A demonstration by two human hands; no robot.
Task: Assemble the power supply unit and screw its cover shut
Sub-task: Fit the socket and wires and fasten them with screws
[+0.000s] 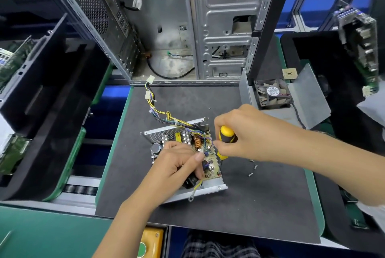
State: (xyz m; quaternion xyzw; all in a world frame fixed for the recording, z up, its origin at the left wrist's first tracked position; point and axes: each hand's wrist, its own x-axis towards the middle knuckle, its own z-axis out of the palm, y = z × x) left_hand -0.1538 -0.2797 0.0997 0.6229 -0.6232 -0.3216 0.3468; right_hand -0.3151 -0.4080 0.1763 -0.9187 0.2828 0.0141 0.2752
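right hand (239, 132): fingers curled tight around the yellow and black screwdriver (226, 142), holding it almost straight up.
screwdriver tip: down on a screw spot at the near right corner of the circuit board (210, 166).
left hand (181, 163): resting on the circuit board, fingers bent and pinching something small against it; what it pinches is too hidden to tell.
circuit board: under both hands, sitting inside the open metal tray of the power supply (214, 189), full of little parts and a copper coil.
black socket (190, 183): just below the left hand, at the near edge of the tray, with a yellow-green wire (195, 190) hanging over the rim.
wire bundle (158, 111): yellow and black wires run from the board, away from the hands, to white plugs.
loose screws (253, 169): three small ones on the dark mat (250, 205), just under the right wrist.
metal cover with fan (291, 99): past the right hand, lying open on the mat, well apart from the tray.
computer case (187, 24): big, grey and open, far beyond both hands.
black trays (52, 90): off to the left of the left hand.
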